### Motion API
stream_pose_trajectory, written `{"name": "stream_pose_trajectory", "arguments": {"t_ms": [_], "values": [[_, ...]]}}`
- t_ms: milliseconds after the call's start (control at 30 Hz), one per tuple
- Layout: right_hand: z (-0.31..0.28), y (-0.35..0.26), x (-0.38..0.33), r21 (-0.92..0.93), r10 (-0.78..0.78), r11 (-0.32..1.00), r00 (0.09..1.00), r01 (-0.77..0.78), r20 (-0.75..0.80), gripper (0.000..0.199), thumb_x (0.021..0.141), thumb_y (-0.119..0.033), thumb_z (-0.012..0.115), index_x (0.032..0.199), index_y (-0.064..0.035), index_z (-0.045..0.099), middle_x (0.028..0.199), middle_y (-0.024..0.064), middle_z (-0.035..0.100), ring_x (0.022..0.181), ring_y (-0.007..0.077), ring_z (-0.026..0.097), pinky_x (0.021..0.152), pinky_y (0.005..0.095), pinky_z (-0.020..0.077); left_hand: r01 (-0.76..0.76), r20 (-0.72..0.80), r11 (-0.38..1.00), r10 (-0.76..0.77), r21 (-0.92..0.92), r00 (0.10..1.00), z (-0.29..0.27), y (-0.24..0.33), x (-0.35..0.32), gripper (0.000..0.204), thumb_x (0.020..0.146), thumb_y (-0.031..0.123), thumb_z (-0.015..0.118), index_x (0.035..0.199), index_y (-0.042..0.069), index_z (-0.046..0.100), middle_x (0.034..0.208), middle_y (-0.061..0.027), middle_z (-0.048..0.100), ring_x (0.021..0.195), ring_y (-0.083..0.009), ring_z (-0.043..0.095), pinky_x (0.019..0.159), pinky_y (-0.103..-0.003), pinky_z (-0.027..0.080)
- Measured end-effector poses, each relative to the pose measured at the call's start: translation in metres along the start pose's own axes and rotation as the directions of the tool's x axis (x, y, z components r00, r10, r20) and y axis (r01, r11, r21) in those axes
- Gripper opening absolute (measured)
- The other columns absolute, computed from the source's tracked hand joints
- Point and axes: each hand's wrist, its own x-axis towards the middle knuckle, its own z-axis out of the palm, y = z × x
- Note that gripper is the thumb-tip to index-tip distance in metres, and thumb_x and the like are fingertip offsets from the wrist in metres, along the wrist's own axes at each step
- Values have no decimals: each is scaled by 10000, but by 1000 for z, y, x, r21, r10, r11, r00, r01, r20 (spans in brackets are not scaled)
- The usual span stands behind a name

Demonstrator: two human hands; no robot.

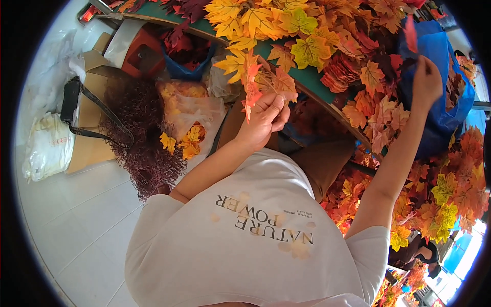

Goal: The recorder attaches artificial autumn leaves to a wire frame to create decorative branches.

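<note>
While working at the near edge of a green desk (309, 78) in a white shirt (215, 256), holds orange leaves (251, 88) in the left hand (263, 120) just beside that edge, with thumb pressed to forefinger on the stems and the other fingers curled inward. Has to the left, lower than the desk, a plastic bag (207, 110) of yellow leaves (192, 138), a dark wiry tangle (138, 128) beside it and a cardboard box (94, 100) past the tangle. Faces, around the middle of the near edge, a close-packed orange-red stack (341, 74), with loose peach leaves (386, 120) to its right along the same edge and a yellow heap (255, 20) to its left, partly over the edge. Holds the right arm out across the right end of that edge, with the right hand (428, 84) raised in front of a blue bag (434, 130). Pinches there a red leaf (410, 35), somewhat blurred, at its lower tip, with fingertips pressed together. Has, farthest back, an orange heap (358, 18) toward the desk's far side.
</note>
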Motion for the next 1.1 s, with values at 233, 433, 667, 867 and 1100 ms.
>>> {"name": "stream_pose_trajectory", "arguments": {"t_ms": [233,433,667,867,1100], "values": [[-47,-30,-92,918,388,8,847,-397,363,96,855,-55,619,914,20,625,890,128,666,797,165,651,687,211,532,32,66,961,-14,-275,998,13,-5,7,460,960,149,452,1383,16,328,888,13,420,706,-54,379,635,-196,333],[-18,-86,-189,795,141,-65,783,-603,605,154,876,-97,607,964,29,604,1027,137,614,914,186,616,793,282,520,99,164,921,-39,-376,986,18,-9,10,467,919,82,521,1360,23,381,909,4,466,736,-76,417,673,-219,373],[-20,-127,-217,593,113,-279,587,-755,802,185,888,-83,588,1036,28,596,990,100,621,884,165,612,800,302,506,90,38,951,-82,-295,996,15,-20,10,123,889,87,584,994,28,560,836,-54,595,677,-130,558,622,-264,479],[-16,-134,-221,606,126,-271,597,-748,793,207,882,-40,579,1077,28,582,997,108,626,901,170,625,785,276,528,90,-17,968,-96,-235,995,14,-22,11,96,869,49,594,956,32,556,841,-77,603,634,-146,577,561,-260,499],[-9,-140,-232,674,234,-64,646,-736,727,196,856,-45,624,1044,7,607,935,65,640,887,152,611,789,281,503,-32,-108,999,34,18,994,25,-15,14,207,822,36,644,1002,3,548,786,-49,582,591,-134,567,491,-243,446]]}}
